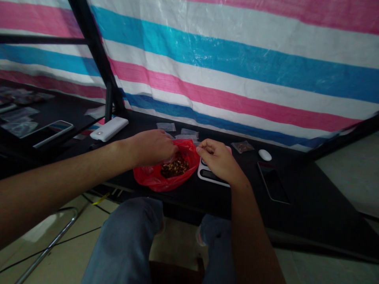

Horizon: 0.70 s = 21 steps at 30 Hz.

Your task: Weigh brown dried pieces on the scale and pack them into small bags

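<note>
A red plastic bag (148, 179) stands open at the table's front edge, with small brown seeds or grains (177, 165) inside. My left hand (156, 146) reaches over the bag's left side, fingers curled down into its mouth; what they hold is hidden. At the right rim, my right hand (217, 157) pinches the red plastic between thumb and fingers. Beneath that hand lies a white digital scale (210, 178), partly covered. Small clear zip bags (189, 133) lie just behind the red bag. One filled packet (242, 147) is to the right of the scale.
On the black table (314, 205) are a white mouse (265, 155) and a dark phone (272, 182) at the right. A white power-bank-like box (109, 129) lies left, near a black frame post (99, 51). Striped sheeting (237, 59) hangs behind.
</note>
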Each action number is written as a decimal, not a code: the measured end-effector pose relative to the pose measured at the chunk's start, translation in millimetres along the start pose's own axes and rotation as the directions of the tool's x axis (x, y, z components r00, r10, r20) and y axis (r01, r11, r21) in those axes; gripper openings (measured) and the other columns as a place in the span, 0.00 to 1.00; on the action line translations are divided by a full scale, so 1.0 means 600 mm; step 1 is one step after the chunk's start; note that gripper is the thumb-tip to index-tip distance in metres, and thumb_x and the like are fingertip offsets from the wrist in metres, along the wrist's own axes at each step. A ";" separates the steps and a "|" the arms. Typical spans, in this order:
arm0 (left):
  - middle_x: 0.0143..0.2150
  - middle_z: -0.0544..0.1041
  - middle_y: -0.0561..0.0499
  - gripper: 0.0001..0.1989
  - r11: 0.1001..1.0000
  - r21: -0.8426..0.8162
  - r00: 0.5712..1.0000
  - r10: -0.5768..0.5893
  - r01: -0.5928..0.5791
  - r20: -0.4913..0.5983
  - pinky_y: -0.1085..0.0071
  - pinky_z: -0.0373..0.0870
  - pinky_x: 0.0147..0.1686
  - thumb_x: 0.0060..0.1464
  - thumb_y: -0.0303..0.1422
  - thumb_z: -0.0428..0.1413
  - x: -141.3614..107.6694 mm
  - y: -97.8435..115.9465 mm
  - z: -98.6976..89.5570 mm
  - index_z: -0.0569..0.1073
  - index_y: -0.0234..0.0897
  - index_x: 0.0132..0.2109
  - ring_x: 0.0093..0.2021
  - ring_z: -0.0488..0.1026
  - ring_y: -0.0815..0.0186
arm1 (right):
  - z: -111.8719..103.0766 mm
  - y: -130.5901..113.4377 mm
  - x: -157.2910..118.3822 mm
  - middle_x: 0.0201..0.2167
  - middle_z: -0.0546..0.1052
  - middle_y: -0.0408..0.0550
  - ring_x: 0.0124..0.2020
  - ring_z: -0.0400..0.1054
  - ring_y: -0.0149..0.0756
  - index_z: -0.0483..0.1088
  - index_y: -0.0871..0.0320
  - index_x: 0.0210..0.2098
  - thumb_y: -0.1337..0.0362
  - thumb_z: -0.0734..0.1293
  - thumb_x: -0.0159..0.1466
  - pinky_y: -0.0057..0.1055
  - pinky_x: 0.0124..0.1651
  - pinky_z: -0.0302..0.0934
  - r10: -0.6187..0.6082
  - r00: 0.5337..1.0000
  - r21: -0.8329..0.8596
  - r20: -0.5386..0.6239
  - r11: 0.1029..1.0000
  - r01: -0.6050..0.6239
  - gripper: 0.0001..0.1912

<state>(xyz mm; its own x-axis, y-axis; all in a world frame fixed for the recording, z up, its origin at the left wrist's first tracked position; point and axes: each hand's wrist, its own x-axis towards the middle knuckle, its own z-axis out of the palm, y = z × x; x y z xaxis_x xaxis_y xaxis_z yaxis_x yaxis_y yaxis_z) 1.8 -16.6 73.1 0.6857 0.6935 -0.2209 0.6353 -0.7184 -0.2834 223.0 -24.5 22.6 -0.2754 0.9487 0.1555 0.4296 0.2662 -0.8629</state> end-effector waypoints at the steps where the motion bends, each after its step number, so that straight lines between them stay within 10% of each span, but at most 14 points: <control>1: 0.42 0.87 0.41 0.12 1.000 -0.012 1.000 0.004 -0.004 0.023 0.63 0.68 0.47 0.65 0.28 0.55 -0.002 -0.002 -0.004 0.84 0.36 0.47 0.44 0.82 0.56 | 0.000 -0.001 -0.001 0.24 0.69 0.39 0.25 0.60 0.31 0.71 0.57 0.31 0.60 0.65 0.66 0.29 0.31 0.55 -0.003 1.000 -0.003 0.007 1.000 0.003 0.09; 8: 0.39 0.86 0.50 0.18 0.928 -0.362 0.993 -0.110 0.089 -0.039 0.72 0.66 0.36 0.60 0.35 0.61 -0.025 -0.060 -0.037 0.81 0.40 0.56 0.32 0.76 0.66 | -0.066 0.028 0.001 0.22 0.71 0.39 0.23 0.63 0.31 0.74 0.58 0.37 0.52 0.68 0.66 0.29 0.29 0.56 -0.005 0.981 0.077 -0.195 0.997 0.020 0.14; 14: 0.47 0.86 0.46 0.24 0.836 -0.540 0.980 -0.176 0.097 -0.097 0.74 0.70 0.39 0.60 0.37 0.60 0.007 -0.118 -0.018 0.78 0.33 0.61 0.38 0.78 0.66 | -0.152 0.152 0.010 0.40 0.83 0.55 0.40 0.78 0.42 0.78 0.61 0.45 0.67 0.65 0.63 0.39 0.48 0.71 0.074 0.775 -0.154 -0.627 0.964 -0.217 0.14; 21: 0.50 0.86 0.40 0.34 0.757 -0.648 0.951 -0.254 0.083 -0.175 0.68 0.74 0.42 0.59 0.47 0.59 0.143 -0.146 0.057 0.73 0.29 0.66 0.43 0.82 0.58 | -0.149 0.250 0.032 0.61 0.78 0.64 0.61 0.73 0.52 0.79 0.64 0.58 0.73 0.67 0.62 0.47 0.67 0.64 0.123 0.886 -0.510 -0.447 0.778 -0.366 0.25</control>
<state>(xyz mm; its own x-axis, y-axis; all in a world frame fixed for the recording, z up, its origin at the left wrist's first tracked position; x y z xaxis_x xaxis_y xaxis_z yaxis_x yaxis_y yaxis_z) -7.0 107.8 47.1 0.5527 0.8330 0.0251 0.7683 -0.5210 0.3718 359.1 48.7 -60.5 0.1934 0.9497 0.2462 0.8740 -0.0527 -0.4831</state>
